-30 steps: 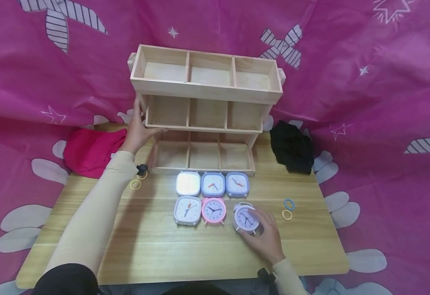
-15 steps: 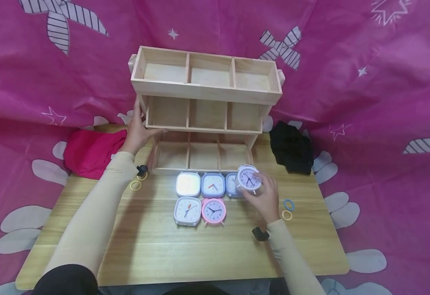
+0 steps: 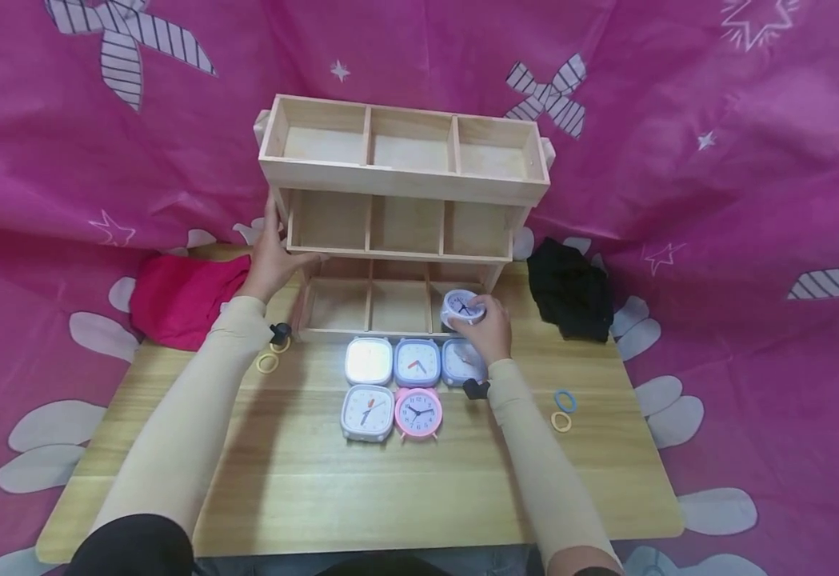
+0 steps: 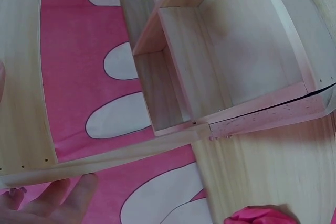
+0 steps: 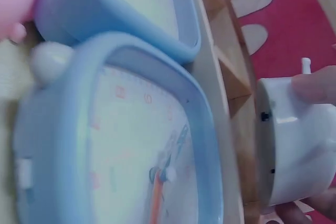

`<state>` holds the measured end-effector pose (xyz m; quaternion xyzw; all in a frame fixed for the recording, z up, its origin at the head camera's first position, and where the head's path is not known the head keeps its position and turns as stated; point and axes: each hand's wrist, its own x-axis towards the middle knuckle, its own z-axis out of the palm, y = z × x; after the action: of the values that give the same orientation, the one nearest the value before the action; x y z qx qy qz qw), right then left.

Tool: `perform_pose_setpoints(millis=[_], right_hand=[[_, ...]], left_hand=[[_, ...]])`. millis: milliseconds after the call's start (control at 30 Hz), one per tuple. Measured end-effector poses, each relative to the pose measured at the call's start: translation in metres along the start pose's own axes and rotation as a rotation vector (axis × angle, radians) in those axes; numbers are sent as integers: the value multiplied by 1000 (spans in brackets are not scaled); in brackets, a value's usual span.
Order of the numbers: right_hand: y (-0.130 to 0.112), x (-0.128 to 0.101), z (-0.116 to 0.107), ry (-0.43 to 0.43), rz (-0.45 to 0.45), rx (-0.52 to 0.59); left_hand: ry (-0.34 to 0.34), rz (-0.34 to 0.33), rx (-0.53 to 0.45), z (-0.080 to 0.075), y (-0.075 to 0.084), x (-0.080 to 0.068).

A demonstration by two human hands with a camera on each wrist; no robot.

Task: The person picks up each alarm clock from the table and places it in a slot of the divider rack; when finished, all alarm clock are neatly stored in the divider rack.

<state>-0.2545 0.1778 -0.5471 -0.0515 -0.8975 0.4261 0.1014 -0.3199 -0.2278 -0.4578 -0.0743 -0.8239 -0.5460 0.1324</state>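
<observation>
The right hand grips a white round clock, holding it at the bottom right compartment of the wooden shelf. The left hand, fingers straight, rests on the shelf's left side. Blue square clocks lie just below the right hand on the bench.

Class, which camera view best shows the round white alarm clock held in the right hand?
The head view: the round white alarm clock shows its dial, held at the wooden shelf's bottom-right compartment. The right wrist view shows only its white side and back. The left wrist view misses it.
</observation>
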Motion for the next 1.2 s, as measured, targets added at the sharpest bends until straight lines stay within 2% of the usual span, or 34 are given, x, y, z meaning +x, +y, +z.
perform_pose_setpoints(millis=[133, 233, 533, 733, 900, 1067, 1200], right_hand=[[0, 10, 10, -64, 57, -91], [-2, 12, 14, -80, 64, -132], [-2, 15, 22, -103, -32, -271], [-1, 16, 22, -119, -34, -297], [-2, 12, 18, -124, -52, -277], [-10, -1, 6, -134, -58, -254], [-17, -19, -9, -136, -101, -286]], left_hand=[[-2, -2, -15, -1, 1, -2], [-11, -3, -29, -1, 1, -2], [-20, -7, -60, 0, -2, 0], [-18, -3, -3, -1, -1, -1], [-26, 1, -8, -2, 2, -1], [-27, -5, -13, -3, 2, -1], [-28, -12, -19, -3, 2, -3]])
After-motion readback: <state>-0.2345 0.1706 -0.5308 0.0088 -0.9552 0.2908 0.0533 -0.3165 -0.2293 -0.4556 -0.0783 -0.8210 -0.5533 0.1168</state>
